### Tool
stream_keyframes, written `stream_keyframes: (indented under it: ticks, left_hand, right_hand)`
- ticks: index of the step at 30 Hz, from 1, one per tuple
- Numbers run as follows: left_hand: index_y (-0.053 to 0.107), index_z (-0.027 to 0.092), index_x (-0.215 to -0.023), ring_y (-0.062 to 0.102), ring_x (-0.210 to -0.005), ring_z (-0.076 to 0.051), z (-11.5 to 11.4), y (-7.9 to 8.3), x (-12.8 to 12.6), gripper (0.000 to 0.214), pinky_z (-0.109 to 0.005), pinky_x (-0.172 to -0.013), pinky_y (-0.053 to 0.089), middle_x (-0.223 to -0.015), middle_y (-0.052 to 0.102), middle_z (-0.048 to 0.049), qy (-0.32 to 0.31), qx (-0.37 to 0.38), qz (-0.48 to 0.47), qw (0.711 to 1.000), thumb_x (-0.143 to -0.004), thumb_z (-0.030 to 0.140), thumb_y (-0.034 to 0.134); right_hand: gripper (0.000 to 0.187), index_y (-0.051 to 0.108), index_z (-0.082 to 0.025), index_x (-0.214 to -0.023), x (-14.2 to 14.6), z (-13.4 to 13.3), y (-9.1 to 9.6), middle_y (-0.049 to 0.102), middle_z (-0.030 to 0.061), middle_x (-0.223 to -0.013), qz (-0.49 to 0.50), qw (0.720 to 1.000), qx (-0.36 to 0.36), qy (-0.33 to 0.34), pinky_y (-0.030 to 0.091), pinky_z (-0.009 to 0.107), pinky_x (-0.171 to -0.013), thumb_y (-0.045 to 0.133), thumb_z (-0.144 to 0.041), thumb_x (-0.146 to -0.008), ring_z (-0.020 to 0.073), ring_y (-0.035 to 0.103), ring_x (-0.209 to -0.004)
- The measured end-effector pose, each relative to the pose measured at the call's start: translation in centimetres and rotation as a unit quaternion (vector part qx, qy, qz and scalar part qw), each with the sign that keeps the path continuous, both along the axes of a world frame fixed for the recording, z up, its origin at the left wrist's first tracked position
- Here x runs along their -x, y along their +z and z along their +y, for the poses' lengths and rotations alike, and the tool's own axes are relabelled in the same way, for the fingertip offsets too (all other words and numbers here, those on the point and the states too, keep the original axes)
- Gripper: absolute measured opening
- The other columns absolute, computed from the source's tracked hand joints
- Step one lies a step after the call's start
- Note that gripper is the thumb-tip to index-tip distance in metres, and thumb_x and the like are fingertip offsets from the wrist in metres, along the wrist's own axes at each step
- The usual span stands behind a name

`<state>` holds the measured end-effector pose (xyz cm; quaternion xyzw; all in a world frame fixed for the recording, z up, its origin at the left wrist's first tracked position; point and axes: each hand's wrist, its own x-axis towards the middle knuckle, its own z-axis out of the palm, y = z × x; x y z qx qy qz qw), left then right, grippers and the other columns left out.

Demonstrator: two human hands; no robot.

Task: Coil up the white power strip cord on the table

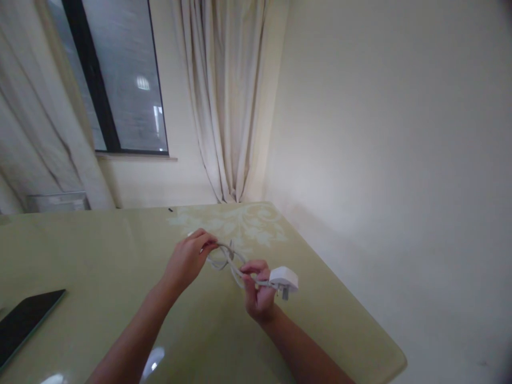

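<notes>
A white cable (229, 255), looped into a loose bundle, hangs between my two hands above the table. My left hand (195, 253) pinches one side of the loops, its fingertips closed on the cable. On the other side, my right hand (258, 290) has thumb and fingers closed around the cable close to its plug. The white plug (284, 278) sticks out to the right of my right hand, its metal pins pointing down. A small white bit shows behind my left hand; what it is I cannot make out.
The glossy pale-green table (332, 325) has a rounded right corner near a bare wall (392, 160). A dark flat object (28, 322) lies at the left. A tiny black item (170, 210) sits at the far edge. Curtains (224, 96) and a window (124, 74) are behind.
</notes>
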<state>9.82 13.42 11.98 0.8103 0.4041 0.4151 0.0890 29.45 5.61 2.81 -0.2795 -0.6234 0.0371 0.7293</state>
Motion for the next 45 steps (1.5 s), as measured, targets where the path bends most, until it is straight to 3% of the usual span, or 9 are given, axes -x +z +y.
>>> stream_keyframes:
  ticks: [4,10,14,20,25,32,37,41,45]
  left_hand:
    - [0.067,0.023,-0.091,0.069,-0.082,-0.020,-1.1,0.5,-1.3,0.017,-0.031,-0.073,0.052,-0.096,0.069,-0.0040,-0.026,0.034,-0.034,0.998,-0.096,0.037,0.060]
    - [0.064,0.021,-0.088,0.068,-0.078,-0.019,-1.7,1.4,-2.0,0.013,-0.031,-0.071,0.055,-0.090,0.067,-0.0038,0.001,0.047,-0.135,0.990,-0.091,0.033,0.060]
    - [0.064,0.020,-0.089,0.068,-0.068,-0.019,-1.2,2.1,-0.7,0.029,-0.028,-0.057,0.054,-0.084,0.067,-0.0040,0.057,0.085,-0.229,0.968,-0.086,0.049,0.066]
    - [0.063,0.020,-0.093,0.066,-0.057,-0.016,-0.9,2.0,0.1,0.047,-0.023,-0.046,0.048,-0.075,0.063,0.0015,0.109,0.196,-0.347,0.910,-0.075,0.063,0.074]
    - [0.062,0.021,-0.090,0.037,-0.041,-0.003,-1.2,1.7,-0.8,0.042,-0.016,-0.037,0.025,-0.068,0.051,0.0084,0.062,0.243,-0.437,0.864,-0.077,0.058,0.077]
    - [0.065,0.020,-0.098,0.039,-0.052,-0.004,-2.8,2.5,-2.7,0.035,-0.016,-0.045,0.028,-0.070,0.050,0.0067,-0.063,0.243,-0.457,0.853,-0.084,0.049,0.077]
    - [0.063,0.020,-0.100,0.041,-0.053,-0.007,-2.4,1.8,-2.8,0.033,-0.018,-0.046,0.030,-0.069,0.048,0.0070,-0.038,0.217,-0.459,0.861,-0.087,0.050,0.072]
    - [0.063,0.020,-0.100,0.048,-0.054,-0.009,-2.9,2.1,-3.1,0.034,-0.019,-0.048,0.035,-0.069,0.055,0.0051,-0.036,0.205,-0.427,0.880,-0.089,0.051,0.070]
    - [0.063,0.019,-0.100,0.068,-0.076,-0.017,-3.5,2.3,-3.7,0.034,-0.028,-0.068,0.055,-0.088,0.071,-0.0031,-0.065,0.189,-0.404,0.893,-0.089,0.051,0.069]
  right_hand:
    - [0.020,0.051,-0.024,-0.086,0.4,0.3,2.0,0.071,0.0036,-0.096,-0.066,0.998,0.018,-0.013,0.059,0.031,-0.076,0.064,-0.014,-0.096,0.0173,0.072,-0.085]
    - [0.015,0.063,-0.023,-0.082,2.1,3.4,9.6,0.066,0.0030,-0.087,-0.116,0.988,0.104,-0.021,0.056,0.032,-0.079,0.067,-0.028,-0.096,0.0179,0.066,-0.085]
    - [0.014,0.068,-0.022,-0.093,2.3,3.9,13.1,0.064,0.0053,-0.098,-0.176,0.977,0.115,0.012,0.056,0.031,-0.080,0.070,-0.036,-0.092,0.0172,0.064,-0.086]
    - [0.054,0.045,-0.027,-0.126,2.2,4.8,10.6,0.065,-0.0002,-0.089,-0.086,0.996,0.018,0.019,0.056,0.029,-0.066,0.080,-0.032,-0.085,0.0150,0.062,-0.069]
    - [0.037,0.052,-0.034,-0.111,1.4,4.6,9.7,0.069,0.0019,-0.100,-0.158,0.972,-0.168,-0.042,0.056,0.029,-0.069,0.074,-0.013,-0.089,0.0164,0.068,-0.080]
    - [0.025,0.058,-0.023,-0.117,1.9,4.7,11.4,0.060,0.0091,-0.114,-0.318,0.936,0.135,-0.066,0.057,0.039,-0.091,0.067,-0.022,-0.093,0.0235,0.064,-0.103]
    - [0.055,0.047,-0.023,-0.130,1.1,4.9,11.5,0.055,0.0096,-0.122,-0.192,0.962,0.185,0.052,0.060,0.041,-0.093,0.071,-0.016,-0.081,0.0216,0.064,-0.106]
    - [0.047,0.050,-0.025,-0.121,0.2,5.1,12.1,0.063,0.0036,-0.110,-0.157,0.930,0.262,0.205,0.064,0.034,-0.082,0.077,-0.026,-0.083,0.0184,0.069,-0.100]
    - [0.047,0.050,-0.026,-0.115,0.4,5.1,12.0,0.068,0.0026,-0.103,-0.158,0.945,0.267,0.104,0.061,0.031,-0.071,0.082,-0.033,-0.081,0.0198,0.072,-0.091]
